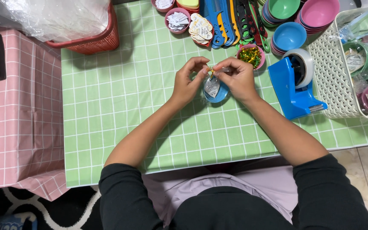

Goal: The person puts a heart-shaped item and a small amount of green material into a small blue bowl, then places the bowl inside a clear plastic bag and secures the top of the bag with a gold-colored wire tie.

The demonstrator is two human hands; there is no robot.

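Observation:
Over the green checked table point(120, 110), both my hands meet at a small blue bowl point(216, 92) wrapped in clear plastic with a paper tag inside. My left hand point(188, 82) pinches the gathered top of the wrap. My right hand point(237, 77) pinches a thin gold twist tie point(211, 70) at that same gathered top. The bowl hangs just below my fingers, close to the table top.
A blue tape dispenser point(295, 85) stands right of my hands. A small pink bowl of gold ties point(251, 56) sits just behind them. Stacked coloured bowls point(289, 36), combs point(226, 21), paper tags point(200, 28), a white basket point(335, 81) and a red basket point(94, 40) line the back.

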